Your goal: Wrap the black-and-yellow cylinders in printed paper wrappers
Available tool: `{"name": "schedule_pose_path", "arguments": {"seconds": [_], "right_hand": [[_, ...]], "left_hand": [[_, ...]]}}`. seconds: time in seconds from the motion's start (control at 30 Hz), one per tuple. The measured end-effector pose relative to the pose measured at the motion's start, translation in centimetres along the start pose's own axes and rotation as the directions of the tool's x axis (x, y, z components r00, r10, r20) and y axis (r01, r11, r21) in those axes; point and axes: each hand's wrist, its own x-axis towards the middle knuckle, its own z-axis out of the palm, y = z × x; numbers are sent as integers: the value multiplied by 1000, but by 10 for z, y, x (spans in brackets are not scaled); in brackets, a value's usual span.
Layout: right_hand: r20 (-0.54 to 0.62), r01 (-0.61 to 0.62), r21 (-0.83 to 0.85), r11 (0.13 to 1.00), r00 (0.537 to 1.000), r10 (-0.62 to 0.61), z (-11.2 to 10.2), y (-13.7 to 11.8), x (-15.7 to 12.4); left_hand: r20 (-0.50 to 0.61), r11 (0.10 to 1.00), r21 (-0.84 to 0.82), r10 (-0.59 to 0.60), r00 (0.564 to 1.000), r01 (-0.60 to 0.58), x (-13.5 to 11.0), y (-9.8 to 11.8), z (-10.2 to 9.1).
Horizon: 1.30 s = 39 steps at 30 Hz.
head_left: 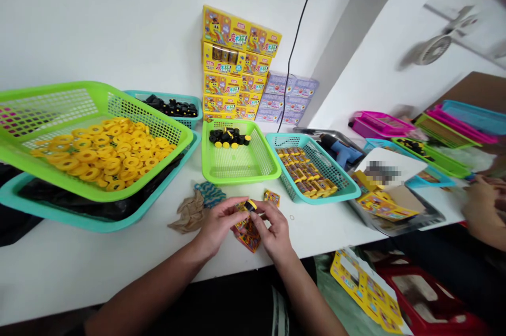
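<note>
Black-and-yellow plastic piece (248,205), only one, pinched between the fingertips of both hands above the tabletop (98,267). Left hand (216,225) and right hand (274,233) together, both clamped on the piece from either side. Directly beneath the hands, one printed card (249,237), partly hidden by the fingers. Just beyond the right hand, a second small printed card (272,198). Near the left hand, one crumpled brown paper (190,215) touching one teal patterned scrap (209,194).

Farther along the tabletop, four plastic baskets. At far left, one green basket (59,91) with several dozen yellow rings (103,154), tilted on a teal tray (23,204). Behind it, one teal basket (166,95) of black pieces (172,108). At centre, one small green basket (237,180) with about a dozen black pieces (229,137), a few yellow ones among them. To its right, one teal basket (286,138) of yellow-and-red packets (306,173). Behind these, a stack of yellow boxes (237,62), five tiers high, beside lilac boxes (284,96). Farther right, one blue glue gun (340,149). At the right edge, a co-worker's hand (480,204), well apart.
</note>
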Motion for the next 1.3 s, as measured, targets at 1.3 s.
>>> {"name": "schedule_pose_path", "arguments": {"seconds": [1.3], "right_hand": [[45,52,-577,815,998,-32,19,-7,-7]], "left_hand": [[-20,1000,20,-11,1000,12,2,-18,5]]}}
